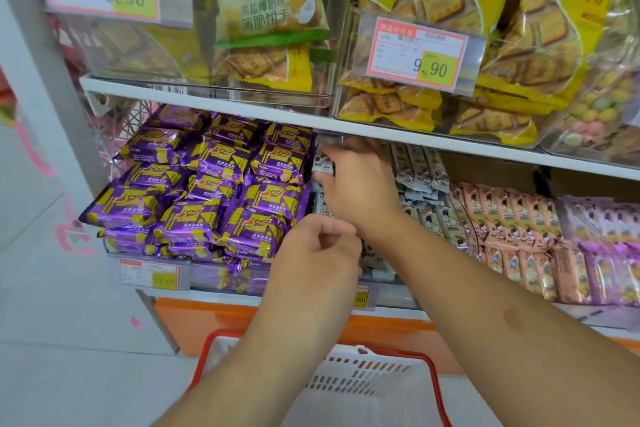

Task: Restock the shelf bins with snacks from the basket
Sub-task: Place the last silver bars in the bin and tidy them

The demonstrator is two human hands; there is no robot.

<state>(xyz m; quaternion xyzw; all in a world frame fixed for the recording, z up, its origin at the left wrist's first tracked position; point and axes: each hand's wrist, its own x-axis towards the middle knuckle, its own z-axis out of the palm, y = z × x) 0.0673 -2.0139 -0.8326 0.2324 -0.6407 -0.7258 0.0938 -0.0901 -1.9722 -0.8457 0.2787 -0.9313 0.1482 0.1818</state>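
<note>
The right hand reaches under the upper shelf and pinches a small white snack packet with dark print between thumb and fingers, holding it at the back of the middle bin, over a row of similar white packets that stand on edge. Nearer the person, the left hand hovers at the front of that bin with its fingers curled; whether it holds anything cannot be told. Left of the grip, a bin is heaped with purple and yellow packets; to the right stand pink packets. Below both arms sits the red-rimmed white basket, its visible part showing no snacks. Above the grip, clear bins hold yellow biscuit bags.
</note>
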